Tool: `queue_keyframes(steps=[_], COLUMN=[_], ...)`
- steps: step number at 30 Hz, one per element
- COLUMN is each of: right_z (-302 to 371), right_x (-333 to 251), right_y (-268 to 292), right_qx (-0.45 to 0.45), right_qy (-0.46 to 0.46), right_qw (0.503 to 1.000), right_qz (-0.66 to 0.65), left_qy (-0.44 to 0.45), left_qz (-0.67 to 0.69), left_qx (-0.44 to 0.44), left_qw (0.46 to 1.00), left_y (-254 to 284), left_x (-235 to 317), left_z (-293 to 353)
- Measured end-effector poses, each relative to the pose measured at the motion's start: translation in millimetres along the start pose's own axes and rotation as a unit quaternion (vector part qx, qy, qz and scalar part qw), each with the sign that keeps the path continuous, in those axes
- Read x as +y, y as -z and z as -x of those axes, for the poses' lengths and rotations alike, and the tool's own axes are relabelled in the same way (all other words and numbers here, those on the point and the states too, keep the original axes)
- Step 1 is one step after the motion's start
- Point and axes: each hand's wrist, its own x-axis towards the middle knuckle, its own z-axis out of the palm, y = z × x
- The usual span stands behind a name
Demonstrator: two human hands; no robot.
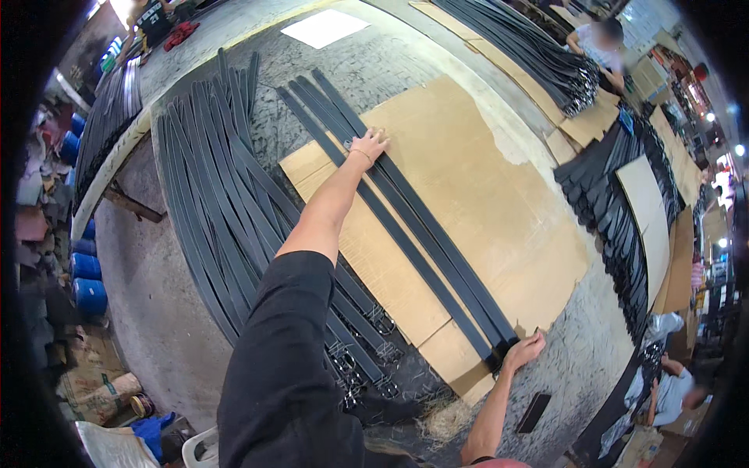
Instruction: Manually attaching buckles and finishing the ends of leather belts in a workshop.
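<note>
A few long black belts (421, 222) lie side by side across a flat sheet of brown cardboard (484, 203), one set slightly apart on the left. My left hand (370, 146) reaches far out, its fingers curled over the belts in their upper part. Down at the near ends, my right hand (524, 351) is closed at the belts' edge; its palm side and what it pinches are partly hidden. To the left spreads a big pile of similar black belts (214, 195), with metal buckles (347, 366) bunched at their near ends.
A dark phone-like slab (534, 413) lies right of my right forearm. A white sheet (324, 29) is at the table's far side. More belts (515, 54) and black straps (612, 203) lie right. Blue drums (88, 281) stand left. Other people work around the edges.
</note>
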Motion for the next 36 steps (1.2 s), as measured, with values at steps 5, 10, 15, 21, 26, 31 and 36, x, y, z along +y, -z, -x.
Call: queue_keyframes(steps=[5,10,15,21,26,31,36], right_z=[2,0,2,3,3,9,8], right_x=[16,11,3,5,4,14,12], right_y=[-5,-6,-7,-9,-6,-9,-10], right_qx=[0.041,0.034,0.026,0.035,0.037,0.032,0.031], right_qy=[-0.003,0.011,-0.021,-0.034,-0.024,-0.013,-0.024], right_qw=[0.998,0.998,0.998,0.998,0.997,0.997,0.996], right_qz=[0.038,0.055,0.058,0.05,0.057,0.069,0.075], left_qy=[-0.007,-0.036,-0.061,-0.119,-0.106,-0.028,0.072], left_qz=[0.023,-0.015,0.021,-0.007,-0.017,-0.011,-0.009], left_qx=[0.068,0.165,0.169,0.134,0.134,0.017,-0.007], left_qw=[0.997,0.986,0.983,0.984,0.985,0.999,0.997], left_y=[-18,-17,-22,-18,-16,-6,-9], left_x=[7,-5,-18,-33,-24,-32,-73], left_z=[-12,8,7,10,8,11,-12])
